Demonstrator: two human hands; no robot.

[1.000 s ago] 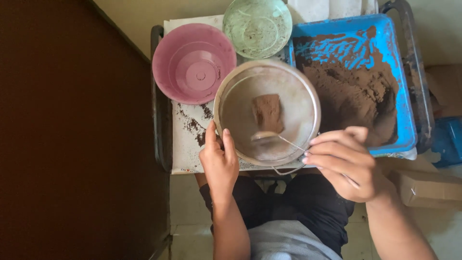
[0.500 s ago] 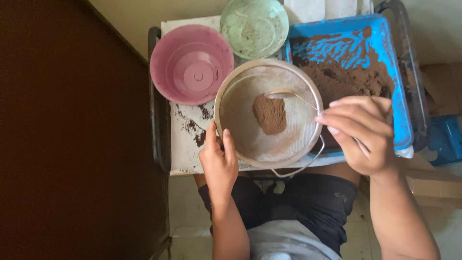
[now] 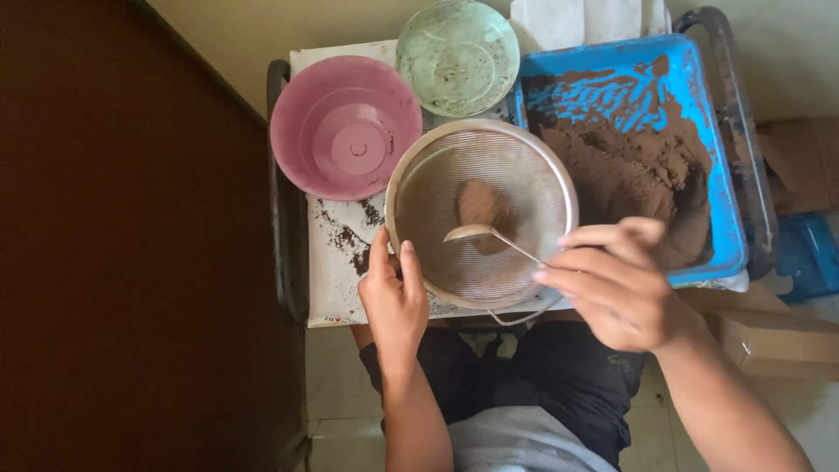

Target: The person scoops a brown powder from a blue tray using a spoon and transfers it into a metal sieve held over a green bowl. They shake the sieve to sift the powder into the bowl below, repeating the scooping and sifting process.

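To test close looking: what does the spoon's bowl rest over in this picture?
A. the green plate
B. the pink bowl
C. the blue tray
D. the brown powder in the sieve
D: the right hand holds the spoon with its bowl over the small heap of brown powder inside the sieve, which the left hand steadies at the rim.
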